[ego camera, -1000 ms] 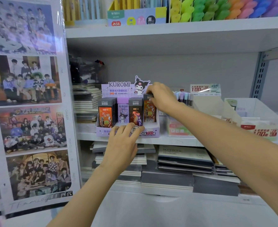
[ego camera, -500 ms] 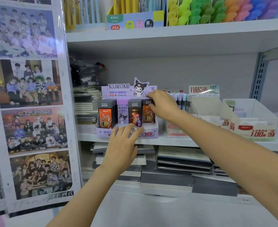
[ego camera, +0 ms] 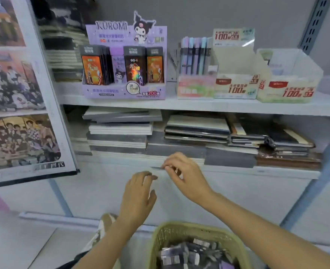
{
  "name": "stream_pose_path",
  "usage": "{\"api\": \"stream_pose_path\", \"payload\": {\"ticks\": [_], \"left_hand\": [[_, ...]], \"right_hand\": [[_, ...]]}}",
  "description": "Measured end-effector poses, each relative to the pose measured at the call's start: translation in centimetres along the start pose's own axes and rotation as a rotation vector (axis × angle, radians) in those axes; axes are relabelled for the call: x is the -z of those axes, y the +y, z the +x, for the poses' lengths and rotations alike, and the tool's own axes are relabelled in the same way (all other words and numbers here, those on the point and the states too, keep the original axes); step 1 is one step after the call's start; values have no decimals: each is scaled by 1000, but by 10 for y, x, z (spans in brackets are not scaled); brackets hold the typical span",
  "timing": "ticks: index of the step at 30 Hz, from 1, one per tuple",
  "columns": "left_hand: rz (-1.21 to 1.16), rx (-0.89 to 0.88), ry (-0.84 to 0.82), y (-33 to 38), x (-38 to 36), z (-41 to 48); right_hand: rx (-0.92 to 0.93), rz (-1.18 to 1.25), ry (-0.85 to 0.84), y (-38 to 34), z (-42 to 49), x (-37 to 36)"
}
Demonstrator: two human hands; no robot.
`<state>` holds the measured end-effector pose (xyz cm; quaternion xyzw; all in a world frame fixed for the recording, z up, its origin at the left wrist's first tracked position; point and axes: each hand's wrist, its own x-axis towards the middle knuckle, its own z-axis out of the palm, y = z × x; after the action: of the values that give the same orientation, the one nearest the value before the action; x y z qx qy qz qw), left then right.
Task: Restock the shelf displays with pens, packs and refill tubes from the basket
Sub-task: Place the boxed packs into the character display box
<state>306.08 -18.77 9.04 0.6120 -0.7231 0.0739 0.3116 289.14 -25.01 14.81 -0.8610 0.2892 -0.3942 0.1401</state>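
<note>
While a green woven basket (ego camera: 160,235) sits at the near edge, loaded with dark and lilac packs (ego camera: 187,253), a person's two hands hang between it and the stationery shelving. On the left hand (ego camera: 139,193) the fingers are relaxed and slightly spread, holding nothing. On the right hand (ego camera: 183,173) the fingertips are drawn together as if pinching; whether anything lies between them cannot be told through the blur.

On the white middle shelf (ego camera: 199,105), the purple Kuromi display (ego camera: 125,93) shows four upright rows of refill packs (ego camera: 135,65) and looks close to full. To its right stand a box of pastel pens (ego camera: 194,53), then two open trays (ego camera: 236,86) that appear to hold little. The restocking is therefore judged partly done, with much of the basket left to place.

Stacked notebooks (ego camera: 121,129) fill the lower shelf. A board of group photographs (ego camera: 20,94) stands at the left. A slotted steel upright (ego camera: 315,22) runs up the grey back wall at far right, and pale floor (ego camera: 14,243) lies beneath
</note>
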Motion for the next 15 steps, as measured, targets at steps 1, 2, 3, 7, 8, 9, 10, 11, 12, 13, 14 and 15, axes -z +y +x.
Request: {"api": "stream_pose_path", "payload": {"ticks": [1, 2, 3, 7, 8, 9, 10, 11, 12, 13, 14, 15], "left_hand": [[-29, 42, -85, -3, -19, -19], [-42, 85, -172, -6, -37, -37], [-37, 121, -254, -8, -53, -55], [-45, 145, -456, -17, -105, -116], [-59, 162, -526, -18, -114, -128], [-67, 178, -592, -19, -122, -138], [-78, 199, -649, -21, -129, -148], [-77, 217, -674, -23, -135, -156], [-71, 232, -680, -24, -140, -163], [-59, 234, -680, -24, -144, -168], [-49, 239, -676, -23, -146, -171], [-42, 241, -671, -23, -148, -173]], "right_hand": [[-73, 14, -65, 15, -22, -15], [-148, 19, -131, 30, -43, -29], [-214, 16, -192, 46, -64, -43], [-458, -36, -450, 98, -140, -88], [-513, -45, -508, 107, -155, -96], [-565, -36, -551, 115, -170, -103], [-614, -20, -582, 121, -182, -110], [-654, -15, -603, 124, -193, -116], [-686, -24, -625, 127, -203, -123], [-714, -35, -657, 127, -213, -129], [-744, -37, -701, 126, -222, -136], [-761, -36, -750, 125, -230, -142]]}}
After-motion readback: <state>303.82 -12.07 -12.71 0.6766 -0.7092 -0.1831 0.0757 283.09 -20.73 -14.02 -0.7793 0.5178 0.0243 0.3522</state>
